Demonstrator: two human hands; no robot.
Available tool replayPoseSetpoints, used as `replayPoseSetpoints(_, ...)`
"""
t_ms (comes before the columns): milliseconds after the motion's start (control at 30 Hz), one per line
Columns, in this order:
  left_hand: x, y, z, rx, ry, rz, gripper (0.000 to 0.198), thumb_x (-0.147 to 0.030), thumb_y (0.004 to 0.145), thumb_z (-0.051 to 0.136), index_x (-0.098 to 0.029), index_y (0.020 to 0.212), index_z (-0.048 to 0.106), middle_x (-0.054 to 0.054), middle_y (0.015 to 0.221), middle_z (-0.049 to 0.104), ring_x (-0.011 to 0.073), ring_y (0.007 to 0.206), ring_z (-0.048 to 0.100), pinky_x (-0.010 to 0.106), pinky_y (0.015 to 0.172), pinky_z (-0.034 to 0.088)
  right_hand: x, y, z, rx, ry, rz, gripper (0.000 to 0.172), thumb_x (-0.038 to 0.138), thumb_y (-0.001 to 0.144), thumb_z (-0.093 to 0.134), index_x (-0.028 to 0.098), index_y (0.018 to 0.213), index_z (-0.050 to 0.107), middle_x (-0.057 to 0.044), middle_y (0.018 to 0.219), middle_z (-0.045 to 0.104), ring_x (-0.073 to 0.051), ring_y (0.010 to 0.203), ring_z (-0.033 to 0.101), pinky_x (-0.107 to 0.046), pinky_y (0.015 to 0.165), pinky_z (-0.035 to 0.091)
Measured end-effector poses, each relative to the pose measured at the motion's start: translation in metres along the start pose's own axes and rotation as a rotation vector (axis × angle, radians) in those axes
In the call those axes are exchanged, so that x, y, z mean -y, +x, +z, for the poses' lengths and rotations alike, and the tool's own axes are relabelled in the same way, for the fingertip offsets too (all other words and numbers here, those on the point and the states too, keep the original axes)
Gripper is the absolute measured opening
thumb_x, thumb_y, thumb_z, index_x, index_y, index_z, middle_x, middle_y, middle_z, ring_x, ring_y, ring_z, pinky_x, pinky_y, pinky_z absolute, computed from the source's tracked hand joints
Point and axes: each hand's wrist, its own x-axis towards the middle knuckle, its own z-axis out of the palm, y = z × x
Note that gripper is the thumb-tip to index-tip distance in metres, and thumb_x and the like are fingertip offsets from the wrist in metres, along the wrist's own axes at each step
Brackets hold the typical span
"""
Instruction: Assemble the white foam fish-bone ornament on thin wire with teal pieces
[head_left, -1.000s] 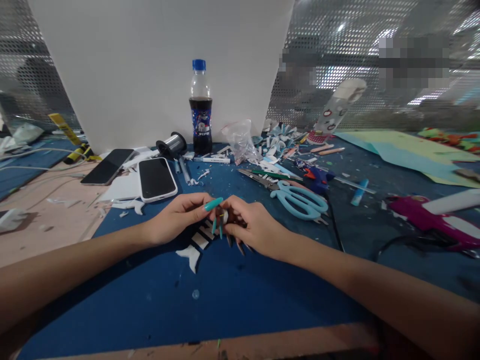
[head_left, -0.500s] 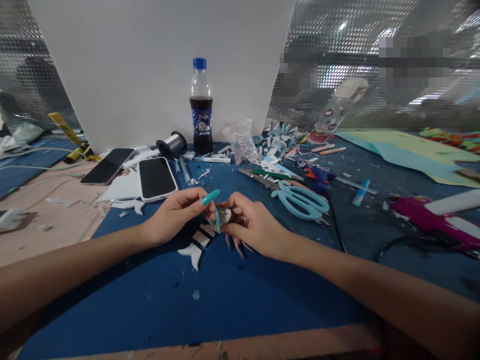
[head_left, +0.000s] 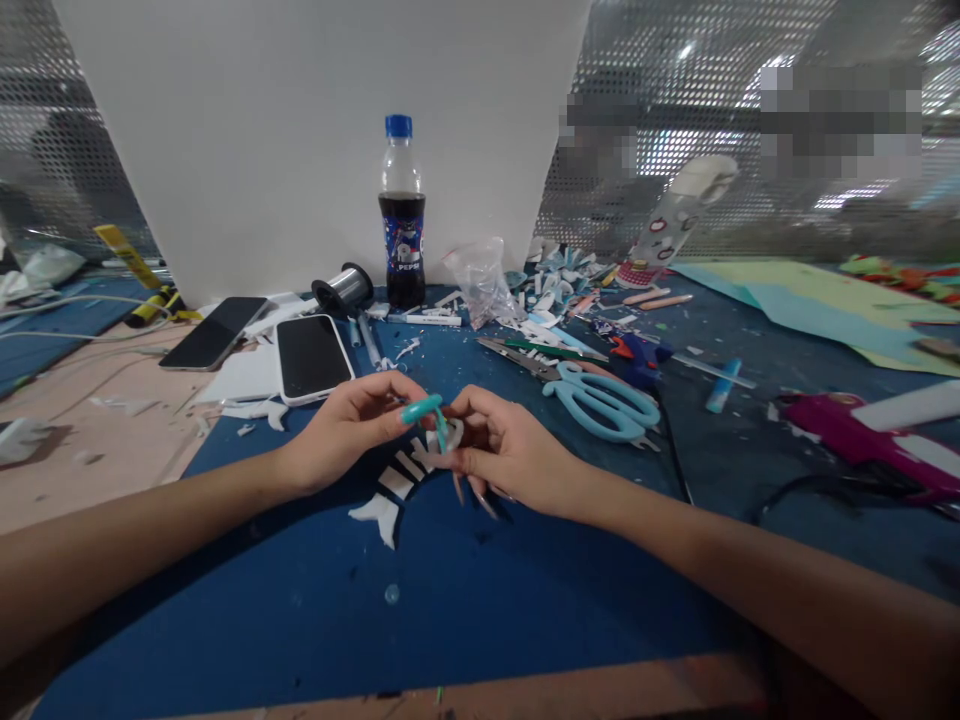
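Observation:
My left hand [head_left: 367, 425], with long teal nails, is closed in a pinch at the near end of a jointed white foam fish [head_left: 397, 474]. Whatever lies between its fingertips is hidden by the nails. My right hand [head_left: 514, 450] is closed round the rounded white end of the same fish, its long nails pointing down. Several separate white strips and a forked tail piece trail from the hands toward the lower left, just over the blue mat [head_left: 480, 600]. How the strips are joined is too small to tell.
Light blue scissors [head_left: 600, 400] lie right of my hands, beside a blue glue gun [head_left: 637, 355]; a magenta glue gun [head_left: 862, 435] lies farther right. Two phones [head_left: 313, 358], a wire spool [head_left: 343, 290] and a Pepsi bottle [head_left: 403, 240] stand or lie behind. Foam scraps [head_left: 562, 275] are heaped at the back.
The strips and tail have swung slightly down and left, with more of the strips showing. My left thumb and its teal nails have tilted and moved a little against the white end.

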Motion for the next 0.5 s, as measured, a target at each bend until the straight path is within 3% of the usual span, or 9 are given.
replayPoseSetpoints(100, -0.0005, 0.0012, 0.0011, -0.025, 0.006, -0.034, 0.01, -0.022, 0.076, 0.068, -0.02, 0.086, 0.069, 0.0, 0.085, 0.067, 0.0091, 0.077, 0.061, 0.019, 0.071, 0.047, -0.0003, 0.001, -0.0012, 0.012, 0.091, 0.023, 0.034, 0.038, 0.075, 0.067, 0.02, 0.083, 0.04, 0.007, 0.054, 0.054, -0.007, 0.038, 0.053, -0.016, 0.033, 0.04)
replayPoseSetpoints(300, 0.0014, 0.0035, 0.0009, -0.055, 0.009, 0.018, 0.012, -0.027, 0.077, 0.067, -0.018, 0.07, 0.07, 0.0, 0.07, 0.064, 0.0087, 0.068, 0.056, 0.02, 0.067, 0.045, 0.0002, 0.0016, -0.0017, 0.015, 0.115, 0.036, 0.036, 0.039, 0.074, 0.068, 0.018, 0.089, 0.043, 0.005, 0.061, 0.058, -0.005, 0.037, 0.051, -0.015, 0.033, 0.039)
replayPoseSetpoints(500, -0.001, 0.0054, 0.0003, -0.141, 0.05, 0.05, 0.022, -0.031, 0.077, 0.066, -0.015, 0.063, 0.064, 0.002, 0.085, 0.052, 0.0097, 0.077, 0.048, 0.02, 0.071, 0.041, 0.0075, 0.0014, -0.0025, -0.093, 0.095, 0.064, 0.041, 0.034, 0.076, 0.067, 0.016, 0.106, 0.045, 0.007, 0.056, 0.053, -0.006, 0.037, 0.051, -0.014, 0.033, 0.038)
